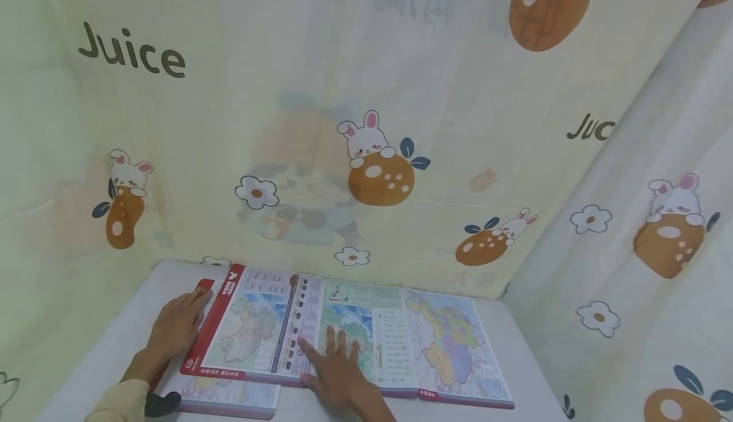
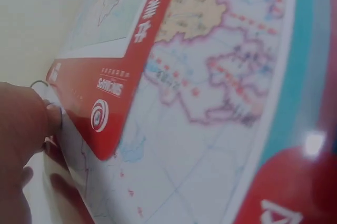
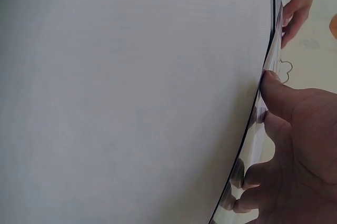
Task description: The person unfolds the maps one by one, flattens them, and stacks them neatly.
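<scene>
A fold-out printed map (image 1: 252,336) with a red left border lies spread across the table, its panels showing several colored maps and strips of text. Beneath its lower left part, a second map (image 1: 229,398) sticks out. My left hand (image 1: 176,323) rests at the left edge of the maps, fingers pointing away from me. In the left wrist view, the fingertips of that hand (image 2: 21,139) touch the map edge beside the red corner (image 2: 97,113). My right hand (image 1: 338,371) lies spread on the middle panels, fingers apart, pressing on the sheet.
The white table (image 1: 504,333) shows around the maps. A pale curtain (image 1: 195,123) with rabbit and fruit prints hangs behind it and on both sides. A small black object (image 1: 162,404) sits at my left wrist.
</scene>
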`<state>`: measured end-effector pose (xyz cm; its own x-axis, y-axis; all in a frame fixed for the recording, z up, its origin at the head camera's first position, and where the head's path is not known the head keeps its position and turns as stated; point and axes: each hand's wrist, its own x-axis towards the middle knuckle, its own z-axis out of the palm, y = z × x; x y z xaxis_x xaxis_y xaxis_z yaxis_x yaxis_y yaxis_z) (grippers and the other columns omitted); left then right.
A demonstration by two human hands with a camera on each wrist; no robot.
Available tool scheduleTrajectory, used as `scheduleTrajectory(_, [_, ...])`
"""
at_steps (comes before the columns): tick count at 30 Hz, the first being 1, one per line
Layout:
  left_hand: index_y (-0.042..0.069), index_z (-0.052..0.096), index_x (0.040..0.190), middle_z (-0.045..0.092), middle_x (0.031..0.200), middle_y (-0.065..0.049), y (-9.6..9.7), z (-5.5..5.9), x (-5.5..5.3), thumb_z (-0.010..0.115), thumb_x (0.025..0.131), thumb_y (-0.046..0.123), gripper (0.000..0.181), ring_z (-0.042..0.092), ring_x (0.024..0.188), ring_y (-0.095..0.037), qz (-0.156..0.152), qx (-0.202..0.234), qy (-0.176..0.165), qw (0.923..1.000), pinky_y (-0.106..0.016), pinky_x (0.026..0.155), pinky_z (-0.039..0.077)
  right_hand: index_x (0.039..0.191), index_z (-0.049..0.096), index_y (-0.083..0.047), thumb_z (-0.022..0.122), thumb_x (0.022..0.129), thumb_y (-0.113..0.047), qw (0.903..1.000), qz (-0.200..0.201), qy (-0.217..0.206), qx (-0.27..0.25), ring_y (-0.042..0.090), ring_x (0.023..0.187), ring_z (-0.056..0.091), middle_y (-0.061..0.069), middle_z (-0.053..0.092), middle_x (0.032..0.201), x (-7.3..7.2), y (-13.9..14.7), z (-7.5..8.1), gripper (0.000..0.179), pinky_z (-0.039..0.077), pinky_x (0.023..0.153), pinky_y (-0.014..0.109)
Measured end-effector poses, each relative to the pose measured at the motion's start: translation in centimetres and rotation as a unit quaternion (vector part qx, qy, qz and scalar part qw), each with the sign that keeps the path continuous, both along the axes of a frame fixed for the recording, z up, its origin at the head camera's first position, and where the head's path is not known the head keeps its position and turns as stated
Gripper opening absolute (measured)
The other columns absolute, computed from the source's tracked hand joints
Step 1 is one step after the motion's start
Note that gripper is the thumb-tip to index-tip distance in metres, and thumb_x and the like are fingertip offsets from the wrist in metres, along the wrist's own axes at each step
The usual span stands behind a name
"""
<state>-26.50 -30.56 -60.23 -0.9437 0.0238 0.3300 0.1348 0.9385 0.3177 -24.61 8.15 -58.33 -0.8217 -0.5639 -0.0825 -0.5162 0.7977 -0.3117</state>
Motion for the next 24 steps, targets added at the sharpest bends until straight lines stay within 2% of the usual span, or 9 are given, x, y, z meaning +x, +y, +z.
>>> scheduleTrajectory(6, [-0.003, 0.055, 0.155, 0.052, 0.160, -0.034, 0.3, -0.4, 0.7, 0.070, 0.099, 0.016, 0.061, 0.049, 0.145, -0.057, 0.002, 0.000, -0.015, 0.9999, -0.073, 0.120, 0.037, 0.172, 0.027, -0.045, 0.050, 0.109, -0.061, 1.0000, -0.002, 0.004, -0.006, 0.068, 0.160, 0.019, 0.039, 0.020, 0.175, -0.4, 0.2, -0.4, 0.069, 0.018, 0.120, 0.089])
scheduleTrajectory(13, [-0.002, 0.055, 0.155, 0.052, 0.160, -0.033, 0.3, -0.7, 1.2, 0.068, 0.101, 0.016, 0.058, 0.048, 0.145, -0.057, 0.004, 0.003, -0.026, 0.9996, -0.073, 0.120, 0.036, 0.172, 0.028, -0.043, 0.052, 0.109, -0.059, 0.9999, -0.007, -0.009, 0.006, 0.067, 0.161, 0.017, 0.038, 0.018, 0.176, -0.1, 0.0, 0.4, 0.070, 0.016, 0.122, 0.088])
scheduleTrajectory(17, [-0.004, 0.052, 0.157, 0.050, 0.160, -0.034, 0.3, -0.6, 1.5, 0.067, 0.102, 0.015, 0.060, 0.046, 0.147, -0.056, -0.005, 0.019, -0.021, 0.9996, -0.072, 0.121, 0.035, 0.171, 0.034, -0.041, 0.057, 0.108, -0.057, 0.9998, -0.013, 0.010, 0.009, 0.065, 0.161, 0.021, 0.037, 0.023, 0.175, 0.1, -0.1, 0.8, 0.070, 0.020, 0.123, 0.086])
scheduleTrajectory(19, [-0.007, 0.048, 0.159, 0.048, 0.161, -0.036, 0.5, -0.5, 1.9, 0.067, 0.103, 0.014, 0.063, 0.044, 0.148, -0.057, -0.004, 0.038, -0.025, 0.9989, -0.073, 0.121, 0.034, 0.171, 0.036, -0.039, 0.058, 0.107, -0.057, 0.9992, -0.022, 0.032, 0.007, 0.063, 0.160, 0.026, 0.036, 0.027, 0.174, 0.3, -0.3, 0.8, 0.070, 0.024, 0.123, 0.084])
scheduleTrajectory(21, [-0.009, 0.043, 0.160, 0.047, 0.160, -0.037, 0.6, -0.1, 2.3, 0.065, 0.104, 0.015, 0.065, 0.043, 0.145, -0.059, 0.014, 0.059, -0.046, 0.9971, -0.075, 0.118, 0.035, 0.170, 0.040, -0.035, 0.061, 0.106, -0.056, 0.9971, -0.039, 0.065, 0.003, 0.057, 0.158, 0.037, 0.034, 0.035, 0.172, 0.6, -0.5, 0.8, 0.070, 0.033, 0.122, 0.079])
scheduleTrajectory(23, [-0.011, 0.040, 0.160, 0.048, 0.157, -0.039, 0.7, 0.7, 3.0, 0.065, 0.104, 0.017, 0.067, 0.047, 0.137, -0.061, 0.044, 0.077, -0.078, 0.9930, -0.075, 0.112, 0.040, 0.166, 0.048, -0.028, 0.064, 0.106, -0.051, 0.9919, -0.074, 0.100, -0.026, 0.048, 0.150, 0.054, 0.027, 0.051, 0.165, 1.1, -0.9, 1.1, 0.066, 0.044, 0.117, 0.071])
scheduleTrajectory(24, [-0.012, 0.039, 0.159, 0.049, 0.153, -0.041, 0.8, 1.2, 3.4, 0.065, 0.104, 0.017, 0.068, 0.048, 0.131, -0.061, 0.060, 0.082, -0.097, 0.9901, -0.075, 0.107, 0.043, 0.162, 0.054, -0.024, 0.066, 0.105, -0.048, 0.9875, -0.102, 0.109, -0.051, 0.041, 0.140, 0.065, 0.022, 0.062, 0.156, 1.4, -1.2, 1.4, 0.063, 0.051, 0.112, 0.065])
